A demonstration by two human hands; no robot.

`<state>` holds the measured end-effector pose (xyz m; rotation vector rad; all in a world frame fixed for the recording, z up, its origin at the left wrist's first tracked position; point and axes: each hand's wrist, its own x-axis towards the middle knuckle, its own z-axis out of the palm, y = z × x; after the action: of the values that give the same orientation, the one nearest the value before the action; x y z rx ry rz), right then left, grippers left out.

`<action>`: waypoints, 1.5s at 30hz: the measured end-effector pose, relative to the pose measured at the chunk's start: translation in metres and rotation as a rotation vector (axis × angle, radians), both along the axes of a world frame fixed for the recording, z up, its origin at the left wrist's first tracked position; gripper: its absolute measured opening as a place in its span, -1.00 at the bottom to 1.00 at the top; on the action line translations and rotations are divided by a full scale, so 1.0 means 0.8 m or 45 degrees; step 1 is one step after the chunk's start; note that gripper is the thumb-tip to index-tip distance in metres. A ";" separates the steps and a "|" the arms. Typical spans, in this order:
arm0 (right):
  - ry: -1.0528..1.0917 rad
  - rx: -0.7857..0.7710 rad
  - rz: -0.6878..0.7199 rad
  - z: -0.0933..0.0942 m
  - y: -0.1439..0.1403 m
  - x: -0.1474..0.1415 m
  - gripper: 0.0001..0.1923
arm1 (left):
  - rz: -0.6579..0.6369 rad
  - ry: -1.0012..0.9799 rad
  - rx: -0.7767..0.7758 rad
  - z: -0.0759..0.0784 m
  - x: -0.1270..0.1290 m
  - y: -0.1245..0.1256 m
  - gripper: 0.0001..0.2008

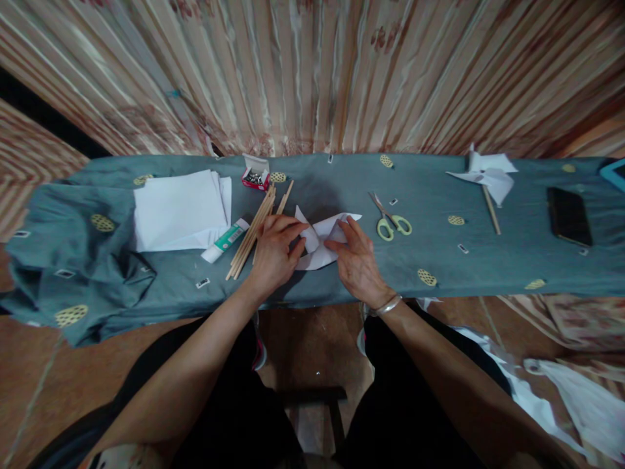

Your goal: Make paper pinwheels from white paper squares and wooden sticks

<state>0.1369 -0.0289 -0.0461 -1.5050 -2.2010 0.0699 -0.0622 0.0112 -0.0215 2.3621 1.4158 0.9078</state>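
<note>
A white paper pinwheel (316, 255) with folded, curling blades lies in front of me at the middle of the cloth-covered table. On its left side, my left hand (277, 251) pinches the paper edge between thumb and fingers. From the right, my right hand (360, 262), with a silver bangle at the wrist, grips another blade, fingertips curled over it. Thin wooden sticks (251, 234) lie in a bundle beside my left hand, partly covered by it. Green-handled scissors (390, 221) rest slightly open to the right of the pinwheel.
At left are a stack of white paper (178, 212), a glue tube (225, 241) and an open red box of small metal pins (256, 174). A pinwheel on a stick (491, 176) and a black phone (569, 216) lie right. Paper scraps (527, 397) litter the floor.
</note>
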 end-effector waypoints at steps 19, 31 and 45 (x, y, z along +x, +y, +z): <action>0.170 -0.052 0.011 0.003 -0.005 0.005 -0.56 | -0.003 -0.611 -0.409 -0.031 -0.004 0.007 -0.25; 0.435 -0.215 0.026 0.021 -0.019 0.024 -0.79 | -0.185 -0.060 -0.066 -0.003 0.011 -0.014 -0.78; 0.294 -0.111 -0.081 0.015 -0.003 0.006 -0.87 | -0.231 0.240 -0.070 0.000 0.022 -0.024 -0.76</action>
<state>0.1420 -0.0311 -0.0339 -1.5288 -1.9884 0.3074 -0.0443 -0.0079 -0.0214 2.5396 1.2448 0.6057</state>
